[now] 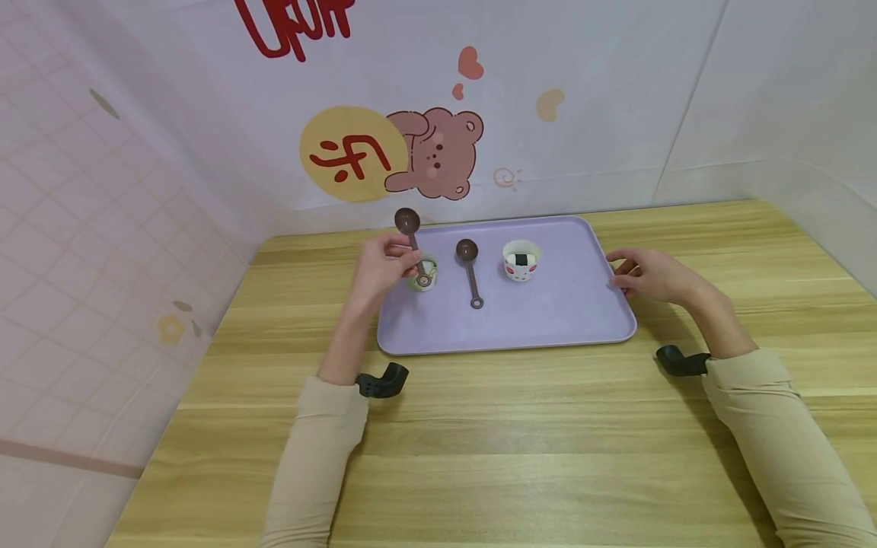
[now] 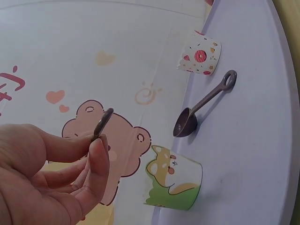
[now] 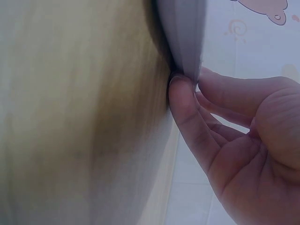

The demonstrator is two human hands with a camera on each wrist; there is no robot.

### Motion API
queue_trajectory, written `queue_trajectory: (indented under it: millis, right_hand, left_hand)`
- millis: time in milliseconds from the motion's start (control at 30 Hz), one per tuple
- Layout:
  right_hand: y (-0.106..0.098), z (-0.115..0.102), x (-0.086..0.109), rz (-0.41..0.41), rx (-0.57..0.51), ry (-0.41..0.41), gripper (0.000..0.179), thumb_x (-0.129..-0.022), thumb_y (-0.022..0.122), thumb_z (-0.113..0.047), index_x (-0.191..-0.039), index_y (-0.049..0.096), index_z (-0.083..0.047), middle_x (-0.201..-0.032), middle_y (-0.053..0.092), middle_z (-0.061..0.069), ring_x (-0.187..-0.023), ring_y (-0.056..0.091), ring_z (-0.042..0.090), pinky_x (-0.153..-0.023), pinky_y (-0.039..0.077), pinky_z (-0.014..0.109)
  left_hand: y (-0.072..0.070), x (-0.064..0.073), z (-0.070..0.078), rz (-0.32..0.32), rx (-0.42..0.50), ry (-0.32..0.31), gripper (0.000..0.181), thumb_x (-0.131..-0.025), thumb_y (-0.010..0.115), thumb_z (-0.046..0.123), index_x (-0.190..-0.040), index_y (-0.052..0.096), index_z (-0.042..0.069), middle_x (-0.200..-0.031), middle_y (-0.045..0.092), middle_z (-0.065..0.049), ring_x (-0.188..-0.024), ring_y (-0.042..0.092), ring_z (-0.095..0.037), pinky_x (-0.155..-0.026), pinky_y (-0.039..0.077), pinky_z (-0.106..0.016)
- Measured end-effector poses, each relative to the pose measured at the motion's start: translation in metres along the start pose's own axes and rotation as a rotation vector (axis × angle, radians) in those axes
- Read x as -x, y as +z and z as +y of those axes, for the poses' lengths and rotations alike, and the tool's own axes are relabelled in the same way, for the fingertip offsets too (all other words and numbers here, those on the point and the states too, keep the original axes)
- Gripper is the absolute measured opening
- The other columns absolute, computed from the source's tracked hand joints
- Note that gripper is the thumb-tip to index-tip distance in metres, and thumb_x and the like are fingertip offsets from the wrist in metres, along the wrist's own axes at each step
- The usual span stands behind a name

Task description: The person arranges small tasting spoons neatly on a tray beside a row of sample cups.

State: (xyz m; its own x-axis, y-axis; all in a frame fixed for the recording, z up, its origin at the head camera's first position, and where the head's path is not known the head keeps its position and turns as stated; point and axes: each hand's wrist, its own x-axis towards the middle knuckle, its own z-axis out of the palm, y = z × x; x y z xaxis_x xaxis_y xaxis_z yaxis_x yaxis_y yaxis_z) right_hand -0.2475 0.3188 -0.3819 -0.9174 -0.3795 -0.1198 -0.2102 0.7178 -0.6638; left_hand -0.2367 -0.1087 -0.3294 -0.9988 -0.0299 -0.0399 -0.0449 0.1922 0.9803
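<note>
My left hand (image 1: 382, 268) pinches the handle of a brown measuring spoon (image 1: 407, 221), held up over the tray's left side. In the left wrist view only the handle's end shows at the fingertips. Behind and below that hand stands a green-and-white paper cup (image 2: 176, 180) with a dog print. A second measuring spoon (image 1: 473, 270) lies on the lilac tray (image 1: 569, 312), bowl toward the wall. To its right, a patterned paper cup (image 1: 518, 262) holds a white piece with a black band. With thumb and fingers, my right hand (image 1: 651, 274) grips the tray's right rim.
Under the tray is a wood-grain table (image 1: 479, 441). A white wall sheet (image 1: 603, 137) with a printed bear rises close behind the tray's far edge. Black wrist mounts (image 1: 384, 380) stick out from both cuffs.
</note>
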Motion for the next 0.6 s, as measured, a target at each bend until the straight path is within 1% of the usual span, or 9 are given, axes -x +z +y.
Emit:
queue_trajectory:
  millis: [167, 367, 467, 600]
  right_hand:
    - [0.001, 0.001, 0.0, 0.0, -0.004, -0.008, 0.047, -0.099, 0.06, 0.001, -0.137, 0.04, 0.021, -0.103, 0.065, 0.029, -0.079, 0.069, 0.027, -0.068, 0.058, 0.033]
    - [0.001, 0.001, 0.0, 0.001, 0.0, -0.006, 0.048, -0.099, 0.06, 0.0, -0.137, 0.04, 0.021, -0.104, 0.065, 0.031, -0.081, 0.069, 0.028, -0.069, 0.058, 0.034]
    - [0.001, 0.0, 0.0, 0.005, 0.006, -0.004, 0.047, -0.099, 0.061, -0.001, -0.137, 0.041, 0.02, -0.105, 0.065, 0.03, -0.08, 0.069, 0.028, -0.068, 0.058, 0.034]
    - [0.001, 0.001, 0.0, 0.008, 0.008, -0.008, 0.047, -0.099, 0.061, 0.0, -0.136, 0.041, 0.02, -0.103, 0.065, 0.029, -0.079, 0.069, 0.027, -0.067, 0.058, 0.033]
  left_hand:
    - [0.006, 0.0, 0.002, -0.005, 0.008, -0.007, 0.03, -0.093, 0.068, -0.004, -0.121, 0.058, -0.011, -0.095, 0.06, -0.014, -0.065, 0.06, -0.009, -0.062, 0.054, -0.017]
    - [0.012, 0.0, 0.005, -0.022, 0.043, -0.007, 0.031, -0.093, 0.067, -0.006, -0.121, 0.056, -0.011, -0.093, 0.059, -0.011, -0.064, 0.06, -0.009, -0.062, 0.055, -0.018]
    - [0.015, 0.001, 0.007, -0.026, 0.052, -0.005, 0.03, -0.093, 0.068, -0.006, -0.12, 0.056, -0.011, -0.092, 0.058, -0.011, -0.064, 0.06, -0.009, -0.065, 0.056, -0.02]
    - [0.019, 0.002, 0.01, -0.03, 0.04, 0.001, 0.031, -0.093, 0.068, -0.004, -0.121, 0.057, -0.01, -0.092, 0.059, -0.011, -0.064, 0.06, -0.01, -0.071, 0.059, -0.026]
